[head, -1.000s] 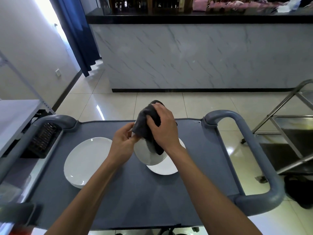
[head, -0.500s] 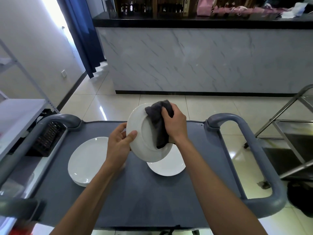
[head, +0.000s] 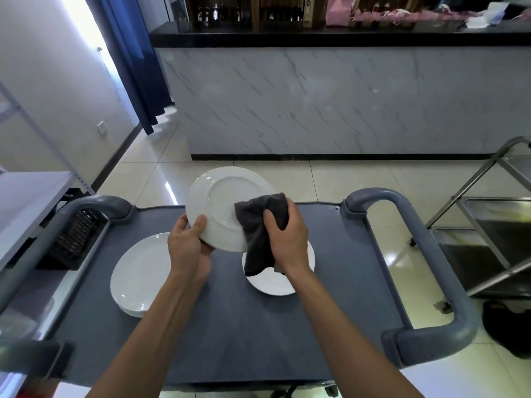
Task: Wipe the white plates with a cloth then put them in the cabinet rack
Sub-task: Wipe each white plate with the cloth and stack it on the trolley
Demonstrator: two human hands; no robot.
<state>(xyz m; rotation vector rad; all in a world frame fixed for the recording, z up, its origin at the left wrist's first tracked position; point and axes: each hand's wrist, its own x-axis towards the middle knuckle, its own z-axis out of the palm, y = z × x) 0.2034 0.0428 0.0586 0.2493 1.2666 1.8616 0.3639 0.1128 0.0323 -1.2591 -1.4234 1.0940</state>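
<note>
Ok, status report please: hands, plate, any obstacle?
Left hand holds plate tilted. Right hand presses grey cloth on it. Nothing blocking.

You are seeing no legible text, label, brand, number or sign anywhere in this view. The dark glass bottles [head: 218,12] standing on the wooden shelf behind the black-topped marble counter [head: 330,38] are showing pale labels, but they are blurring too small for you to read. The white wall socket plate [head: 101,128] on the left wall is carrying no marking you can make out. The round white plate [head: 218,208] you are holding is showing only a plain underside.
</note>
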